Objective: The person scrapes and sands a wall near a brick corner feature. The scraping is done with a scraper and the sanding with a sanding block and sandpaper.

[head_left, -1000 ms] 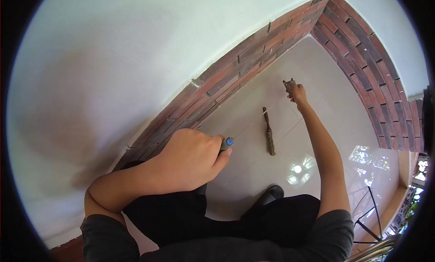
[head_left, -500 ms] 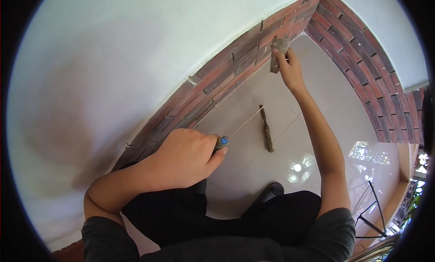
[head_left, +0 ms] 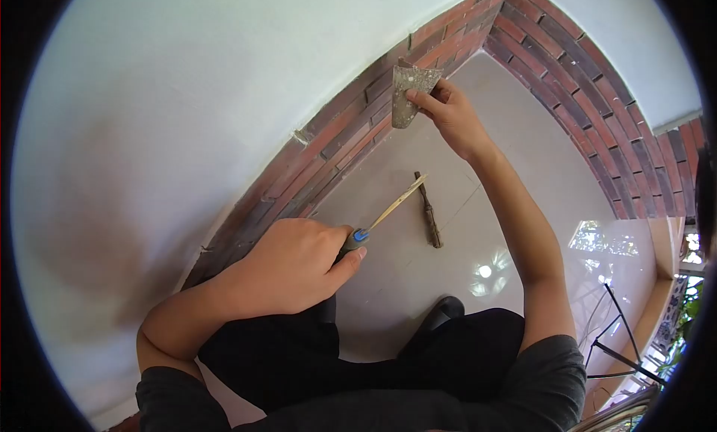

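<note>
My left hand [head_left: 310,264] is closed around the dark handle of a screwdriver [head_left: 361,235]. Its handle has a blue end, and a thin yellowish shaft points up and right over the floor. Raised near the brick wall, my right hand [head_left: 452,115] pinches a curved grey piece [head_left: 407,96] between thumb and fingers. White speckles cover this piece, which is wide at the top and narrower below. A knotty brown stick [head_left: 429,212] lies on the floor, just beyond the shaft's tip in this view.
Red and dark bricks [head_left: 351,144] line the lower wall on the left and meet another brick wall [head_left: 590,96] at a corner. White wall rises above. The glossy floor [head_left: 515,185] lies between. At lower right stands a thin black metal frame [head_left: 620,335].
My right hand has moved left and slightly down with the grey piece, now showing its broad face. The screwdriver has shifted a little left, and the view has turned slightly.
</note>
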A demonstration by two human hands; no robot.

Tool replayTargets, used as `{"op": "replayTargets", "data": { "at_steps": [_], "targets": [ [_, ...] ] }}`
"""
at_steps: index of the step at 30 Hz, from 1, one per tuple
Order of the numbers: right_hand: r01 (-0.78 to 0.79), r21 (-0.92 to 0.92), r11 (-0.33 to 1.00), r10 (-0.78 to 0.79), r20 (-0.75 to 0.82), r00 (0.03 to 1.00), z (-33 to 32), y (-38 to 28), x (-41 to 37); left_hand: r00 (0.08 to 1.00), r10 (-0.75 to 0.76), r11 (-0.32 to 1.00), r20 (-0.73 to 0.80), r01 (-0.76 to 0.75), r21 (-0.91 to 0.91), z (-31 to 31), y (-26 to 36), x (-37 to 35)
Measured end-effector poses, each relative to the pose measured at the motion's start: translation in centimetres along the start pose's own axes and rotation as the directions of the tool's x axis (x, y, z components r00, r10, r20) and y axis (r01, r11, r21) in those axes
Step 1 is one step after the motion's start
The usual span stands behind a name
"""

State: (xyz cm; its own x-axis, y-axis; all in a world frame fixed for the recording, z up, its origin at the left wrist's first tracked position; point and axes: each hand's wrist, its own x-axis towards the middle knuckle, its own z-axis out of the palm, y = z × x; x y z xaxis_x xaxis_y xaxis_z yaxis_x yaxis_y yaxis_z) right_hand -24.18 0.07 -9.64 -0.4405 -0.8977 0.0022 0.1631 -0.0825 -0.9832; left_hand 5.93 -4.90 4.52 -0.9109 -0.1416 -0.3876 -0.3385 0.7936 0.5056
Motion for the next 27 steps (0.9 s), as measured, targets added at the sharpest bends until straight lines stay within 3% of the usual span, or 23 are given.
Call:
{"op": "replayTargets", "data": {
  "at_steps": [2, 5, 6, 7, 9, 10, 11, 12, 13, 15, 17, 21, 23, 26, 27],
  "targets": [
    [0.114, -0.155, 0.981, -0.126, -0.073, 0.989, 0.3, -0.8, 0.9, 0.998, -0.048, 0.999, 0.046, 0.049, -0.022, -0.9, 0.5, 0.1],
    [0.157, -0.429, 0.889, -0.206, -0.069, 0.976, -0.3, -2.8, 3.3, 1.0, -0.003, 0.999, 0.001, 0.003, -0.041, -1.1, 0.6, 0.3],
    [0.254, -0.463, 0.849, -0.332, -0.094, 0.939, 0.2, -3.1, 4.0, 0.999, 0.028, 0.998, -0.022, -0.029, -0.057, -1.0, 0.6, 0.4],
    [0.167, -0.543, 0.823, -0.257, -0.094, 0.962, 0.2, -3.9, 4.2, 0.997, 0.058, 0.996, -0.044, -0.061, -0.07, -1.0, 0.7, 0.6],
    [0.223, -0.597, 0.77, -0.395, -0.172, 0.902, 1.0, -3.1, 4.8, 0.996, 0.086, 0.994, -0.017, -0.087, -0.06, -1.0, 0.8, 1.1],
    [0.171, -0.532, 0.829, -0.35, -0.254, 0.902, 1.2, -3.3, 4.9, 0.993, 0.118, 0.99, -0.031, -0.12, -0.075, -1.1, 1.2, 1.3],
    [0.274, -0.258, 0.927, -0.346, -0.301, 0.888, 1.5, -3.4, 4.8, 0.988, 0.145, 0.985, -0.051, -0.149, -0.084, -1.2, 1.6, 1.5],
    [0.283, -0.044, 0.958, -0.283, -0.303, 0.91, 1.7, -4.4, 4.0, 0.979, 0.149, 0.961, -0.136, -0.176, -0.211, -1.2, 1.9, 1.6],
    [0.273, 0.181, 0.945, -0.214, -0.29, 0.933, 1.8, -5.2, 2.6, 0.967, 0.14, 0.922, -0.211, -0.205, -0.329, -1.1, 2.3, 1.6],
    [0.308, 0.336, 0.89, -0.252, -0.2, 0.947, 2.1, -5.8, -0.2, 0.915, 0.111, 0.854, -0.387, -0.287, -0.434, -1.2, 2.3, 1.8],
    [0.285, 0.328, 0.901, -0.248, -0.149, 0.957, 2.9, -5.9, -1.8, 0.854, -0.085, 0.821, -0.513, -0.231, -0.521, -1.5, 1.7, 2.0],
    [0.203, 0.283, 0.937, -0.208, -0.012, 0.978, 4.5, -7.2, -2.1, 0.697, -0.153, 0.686, -0.7, -0.435, -0.583, -1.3, -0.5, 3.6],
    [0.215, 0.39, 0.895, -0.262, 0.071, 0.962, 5.2, -7.7, -2.6, 0.624, -0.168, 0.709, -0.763, -0.462, -0.533, -1.2, -0.7, 4.3],
    [0.165, 0.444, 0.881, -0.276, 0.198, 0.941, 5.4, -8.8, -3.3, 0.61, -0.152, 0.668, -0.777, -0.516, -0.536, -0.9, -1.4, 5.0],
    [0.146, 0.453, 0.88, -0.277, 0.238, 0.931, 5.1, -8.6, -3.3, 0.672, -0.19, 0.597, -0.716, -0.5, -0.627, -1.3, -0.8, 4.7]
  ]
}}
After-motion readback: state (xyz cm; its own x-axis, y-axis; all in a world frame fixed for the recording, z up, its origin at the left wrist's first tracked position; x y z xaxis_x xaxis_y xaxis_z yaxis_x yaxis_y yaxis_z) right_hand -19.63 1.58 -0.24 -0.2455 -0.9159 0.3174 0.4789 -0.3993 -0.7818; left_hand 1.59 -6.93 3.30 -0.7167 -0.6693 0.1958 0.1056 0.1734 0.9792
